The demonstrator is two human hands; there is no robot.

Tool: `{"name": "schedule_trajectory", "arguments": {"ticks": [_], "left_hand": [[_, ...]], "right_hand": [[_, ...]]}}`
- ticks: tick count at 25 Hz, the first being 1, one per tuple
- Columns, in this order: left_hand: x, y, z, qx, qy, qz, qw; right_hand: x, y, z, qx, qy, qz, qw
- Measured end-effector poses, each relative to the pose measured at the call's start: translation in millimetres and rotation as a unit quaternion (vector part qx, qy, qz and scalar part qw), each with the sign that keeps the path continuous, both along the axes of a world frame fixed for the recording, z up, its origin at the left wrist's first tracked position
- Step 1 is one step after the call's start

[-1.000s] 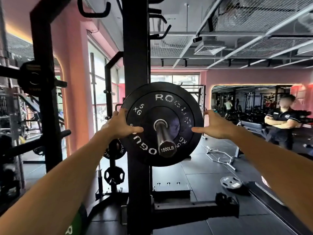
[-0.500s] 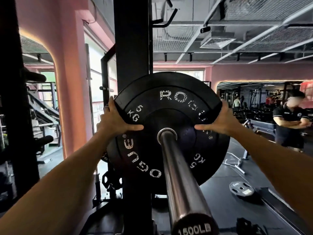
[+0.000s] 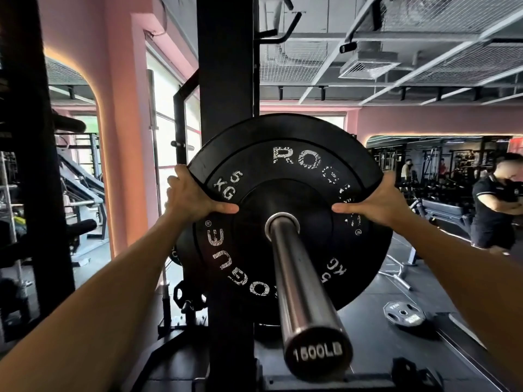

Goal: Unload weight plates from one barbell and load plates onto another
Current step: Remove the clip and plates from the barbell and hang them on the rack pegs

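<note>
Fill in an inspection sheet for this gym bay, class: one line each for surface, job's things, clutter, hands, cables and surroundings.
Surface: dark rubber floor.
Job's things: black 5 KG plate sits on the steel barbell sleeve, whose end cap reads 1500LB; another plate's edge shows behind it.
Clutter: small grey plate lies flat on the floor at right.
Hands: left hand and right hand grip the plate's opposite edges, thumbs on its face.
Cables: nothing seen.
Surroundings: black rack upright behind the plate; pink wall at left; a person in a dark shirt stands at right.
</note>
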State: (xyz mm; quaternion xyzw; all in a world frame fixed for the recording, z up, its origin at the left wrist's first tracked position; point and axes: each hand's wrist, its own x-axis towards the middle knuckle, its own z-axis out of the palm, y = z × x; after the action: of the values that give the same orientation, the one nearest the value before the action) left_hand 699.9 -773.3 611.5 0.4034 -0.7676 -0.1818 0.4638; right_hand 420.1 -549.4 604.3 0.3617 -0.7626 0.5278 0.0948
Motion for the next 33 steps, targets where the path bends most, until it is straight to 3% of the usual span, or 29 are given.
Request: {"name": "schedule_trajectory", "arguments": {"ticks": [20,27,33], "left_hand": [[212,252,-1,0.059,0.032,-0.023,0.997],[311,272,38,0.016,0.028,0.047,0.998],[430,228,38,0.012,0.066,0.019,0.998]], "right_hand": [[211,253,23,0.057,0.019,0.003,0.998],[303,251,48,0.042,0.031,0.034,0.998],[414,197,47,0.029,0.024,0.058,0.998]]}}
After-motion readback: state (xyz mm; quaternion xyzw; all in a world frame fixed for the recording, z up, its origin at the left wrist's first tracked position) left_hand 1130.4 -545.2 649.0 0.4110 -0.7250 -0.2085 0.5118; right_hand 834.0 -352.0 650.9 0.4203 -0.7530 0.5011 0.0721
